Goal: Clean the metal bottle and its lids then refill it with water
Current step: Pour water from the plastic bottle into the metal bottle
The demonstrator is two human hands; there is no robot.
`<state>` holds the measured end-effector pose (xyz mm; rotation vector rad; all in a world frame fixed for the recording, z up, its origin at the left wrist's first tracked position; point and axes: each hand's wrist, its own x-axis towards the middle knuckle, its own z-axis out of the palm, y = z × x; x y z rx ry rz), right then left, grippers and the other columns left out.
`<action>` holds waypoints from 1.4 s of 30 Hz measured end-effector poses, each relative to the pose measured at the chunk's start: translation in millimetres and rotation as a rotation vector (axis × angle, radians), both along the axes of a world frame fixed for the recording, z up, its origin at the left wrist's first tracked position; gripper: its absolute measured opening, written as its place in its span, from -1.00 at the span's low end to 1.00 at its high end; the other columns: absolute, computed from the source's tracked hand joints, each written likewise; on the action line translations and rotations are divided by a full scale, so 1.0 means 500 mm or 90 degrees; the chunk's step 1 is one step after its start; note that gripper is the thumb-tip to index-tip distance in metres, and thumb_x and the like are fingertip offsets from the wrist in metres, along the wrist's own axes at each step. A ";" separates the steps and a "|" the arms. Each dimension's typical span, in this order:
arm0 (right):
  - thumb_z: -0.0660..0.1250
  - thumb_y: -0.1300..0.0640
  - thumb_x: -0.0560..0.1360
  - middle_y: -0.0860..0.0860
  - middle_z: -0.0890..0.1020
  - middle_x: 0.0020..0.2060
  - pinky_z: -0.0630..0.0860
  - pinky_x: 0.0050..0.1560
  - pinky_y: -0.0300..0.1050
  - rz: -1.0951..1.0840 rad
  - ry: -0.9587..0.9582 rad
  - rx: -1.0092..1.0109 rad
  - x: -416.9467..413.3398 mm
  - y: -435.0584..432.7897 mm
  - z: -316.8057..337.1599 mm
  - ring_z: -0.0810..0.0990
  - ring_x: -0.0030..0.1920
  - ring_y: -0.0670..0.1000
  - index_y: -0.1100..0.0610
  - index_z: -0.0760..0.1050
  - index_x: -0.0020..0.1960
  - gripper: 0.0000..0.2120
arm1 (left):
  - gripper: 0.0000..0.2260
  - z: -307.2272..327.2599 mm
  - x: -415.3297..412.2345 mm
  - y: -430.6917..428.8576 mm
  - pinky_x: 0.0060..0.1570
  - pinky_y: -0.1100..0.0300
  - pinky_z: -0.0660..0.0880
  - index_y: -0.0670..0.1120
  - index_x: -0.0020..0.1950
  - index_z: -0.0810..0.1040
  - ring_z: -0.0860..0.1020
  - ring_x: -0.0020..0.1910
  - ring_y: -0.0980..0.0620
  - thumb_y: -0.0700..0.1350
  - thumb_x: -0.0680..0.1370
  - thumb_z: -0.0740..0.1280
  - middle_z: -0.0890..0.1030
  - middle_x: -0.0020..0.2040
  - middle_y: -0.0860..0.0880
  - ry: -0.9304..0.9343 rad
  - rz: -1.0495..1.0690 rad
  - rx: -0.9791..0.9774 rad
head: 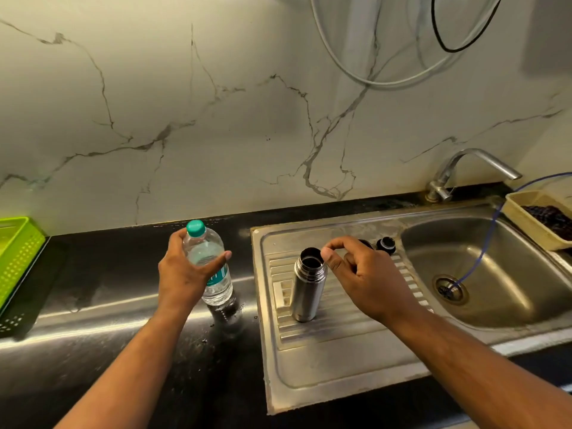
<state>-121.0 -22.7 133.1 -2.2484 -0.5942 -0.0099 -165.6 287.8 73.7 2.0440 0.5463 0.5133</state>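
Left of the sink basin [501, 261] the metal bottle [306, 289] stood uncapped, its lids [386, 245] nearer the basin, refilling seemingly left to do: farther left, the left hand [182, 274] gripped a capped water bottle [216, 283], while the right hand [362, 274] curled at the metal bottle's mouth, contact unclear.

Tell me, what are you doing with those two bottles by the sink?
A person is working at a kitchen sink. The left hand holds a plastic water bottle upright at the black counter, its teal cap on. The right hand hovers by the open mouth of the metal bottle, which stands on the draining board; whether it touches the rim is unclear. Dark lids sit behind, beside the basin. Refilling looks likely next.
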 end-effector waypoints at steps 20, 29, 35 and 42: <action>0.62 -0.03 0.36 0.00 0.58 0.23 0.57 0.16 -0.10 0.088 0.078 -0.194 0.067 0.067 -0.083 0.57 0.22 0.04 -0.08 0.37 0.34 -0.35 | -0.38 -0.050 -0.077 -0.043 0.50 -0.22 0.24 -0.16 0.52 0.28 0.21 0.55 -0.19 0.02 0.56 0.41 0.30 0.52 -0.18 -0.228 0.098 0.229; 0.64 -0.02 0.34 -0.05 0.61 0.23 0.61 0.21 -0.07 0.104 0.084 -0.175 0.000 -0.027 -0.082 0.61 0.20 -0.06 -0.09 0.38 0.37 -0.31 | -0.72 -0.074 -0.125 -0.140 0.15 0.06 0.57 0.05 0.25 0.49 0.51 0.17 0.23 -0.17 0.58 0.39 0.55 0.19 0.08 -0.148 -0.201 0.167; 0.62 -0.09 0.34 -0.10 0.59 0.28 0.60 0.23 -0.07 0.079 0.117 -0.204 -0.045 -0.077 -0.074 0.59 0.22 -0.09 -0.25 0.27 0.40 -0.23 | -0.68 -0.091 -0.109 -0.184 0.10 0.12 0.59 0.15 0.20 0.52 0.58 0.10 0.26 -0.20 0.56 0.41 0.62 0.08 0.27 -0.055 -0.303 0.122; 0.59 -0.18 0.34 -0.07 0.52 0.38 0.52 0.34 0.06 0.027 0.133 -0.231 -0.071 -0.091 -0.072 0.52 0.33 -0.04 -0.37 0.03 0.51 -0.04 | -0.73 -0.090 -0.086 -0.222 0.06 0.15 0.59 0.12 0.22 0.56 0.61 0.08 0.22 -0.18 0.58 0.39 0.64 0.04 0.27 -0.060 -0.348 0.126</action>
